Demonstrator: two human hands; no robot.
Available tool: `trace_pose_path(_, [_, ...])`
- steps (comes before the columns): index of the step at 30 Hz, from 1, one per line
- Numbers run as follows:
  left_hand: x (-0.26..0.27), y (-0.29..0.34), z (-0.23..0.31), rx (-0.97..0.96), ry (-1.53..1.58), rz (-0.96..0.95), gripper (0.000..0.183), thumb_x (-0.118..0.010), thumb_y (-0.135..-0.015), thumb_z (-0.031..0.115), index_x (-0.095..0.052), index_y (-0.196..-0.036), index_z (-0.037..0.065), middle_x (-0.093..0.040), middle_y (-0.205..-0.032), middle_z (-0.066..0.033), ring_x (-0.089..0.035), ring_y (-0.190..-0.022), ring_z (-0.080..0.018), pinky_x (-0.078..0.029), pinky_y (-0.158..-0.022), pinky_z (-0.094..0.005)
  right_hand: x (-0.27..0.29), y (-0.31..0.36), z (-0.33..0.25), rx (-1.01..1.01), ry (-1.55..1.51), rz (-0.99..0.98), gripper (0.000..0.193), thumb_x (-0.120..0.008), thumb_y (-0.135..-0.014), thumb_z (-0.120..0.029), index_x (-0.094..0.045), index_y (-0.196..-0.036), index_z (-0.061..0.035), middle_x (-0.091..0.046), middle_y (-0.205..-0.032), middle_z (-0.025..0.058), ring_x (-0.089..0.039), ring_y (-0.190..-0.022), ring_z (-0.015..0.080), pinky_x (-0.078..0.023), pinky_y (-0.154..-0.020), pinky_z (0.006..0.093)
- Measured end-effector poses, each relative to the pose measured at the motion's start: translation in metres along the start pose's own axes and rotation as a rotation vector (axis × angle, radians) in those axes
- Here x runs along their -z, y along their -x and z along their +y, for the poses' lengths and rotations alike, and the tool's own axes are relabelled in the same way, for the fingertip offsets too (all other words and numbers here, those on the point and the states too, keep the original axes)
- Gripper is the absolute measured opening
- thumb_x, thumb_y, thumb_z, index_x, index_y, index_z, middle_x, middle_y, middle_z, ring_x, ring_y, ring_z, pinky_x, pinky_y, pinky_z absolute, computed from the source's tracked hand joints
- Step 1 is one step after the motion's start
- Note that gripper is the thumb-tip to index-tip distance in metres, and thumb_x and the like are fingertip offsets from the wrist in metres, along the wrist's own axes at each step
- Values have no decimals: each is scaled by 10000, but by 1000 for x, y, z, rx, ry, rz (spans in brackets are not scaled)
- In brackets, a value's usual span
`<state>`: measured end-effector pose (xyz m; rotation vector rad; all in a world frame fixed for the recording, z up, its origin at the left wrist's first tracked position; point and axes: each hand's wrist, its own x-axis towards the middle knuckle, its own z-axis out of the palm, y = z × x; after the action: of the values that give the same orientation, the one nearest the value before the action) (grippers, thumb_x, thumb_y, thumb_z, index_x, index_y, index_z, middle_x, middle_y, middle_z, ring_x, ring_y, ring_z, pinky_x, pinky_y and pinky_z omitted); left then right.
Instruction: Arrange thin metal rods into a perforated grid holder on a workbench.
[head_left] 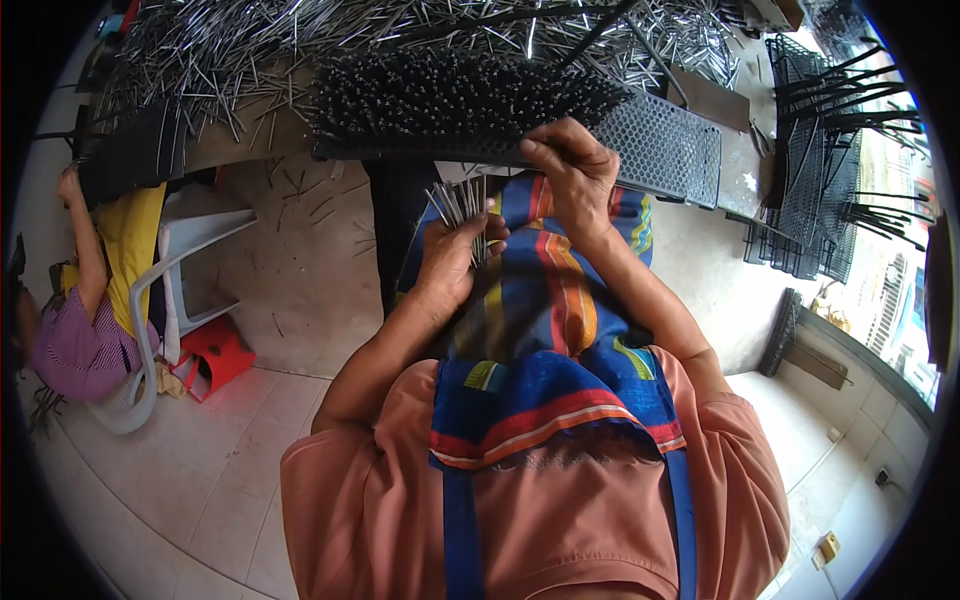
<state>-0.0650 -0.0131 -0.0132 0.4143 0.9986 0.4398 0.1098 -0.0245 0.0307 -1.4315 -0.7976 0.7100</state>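
Note:
My left hand is closed round a bundle of thin metal rods, whose ends fan out above my fingers over my lap. At the front edge of the bench, my right hand has its fingers curled into a pinch; whether a rod is between them I cannot make out. Just beyond it lies a long perforated tray with rows of round holes. Dark rods stand upright, densely packed, across its left and middle part, while holes show bare at the right end.
Loose metal rods are heaped along the back of the bench. Black wire racks with protruding rods stand at the right. Another person in a purple striped top sits at the left by a grey plastic chair and red container.

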Motion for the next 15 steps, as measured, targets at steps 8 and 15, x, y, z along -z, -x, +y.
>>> trace_pose_path(8, [-2, 9, 5, -32, 24, -34, 219, -589, -910, 21, -639, -1123, 2, -701, -935, -139, -704, -817, -240, -579, -708, -343, -7, -7, 8, 392, 373, -137, 121, -754, -728, 22, -715, -839, -6, -661, -831, 78, -659, -716, 164, -515, -634, 258])
trace_pose_path(15, [-6, 8, 3, -71, 10, 0, 218, -598, -891, -3, -644, -1104, -2, -716, -920, -145, -716, -791, -241, -578, -681, -326, -17, -15, 1, 348, 645, -131, 133, -755, -756, -49, -734, -887, -48, -619, -754, 69, -629, -627, 194, -479, -562, 294])
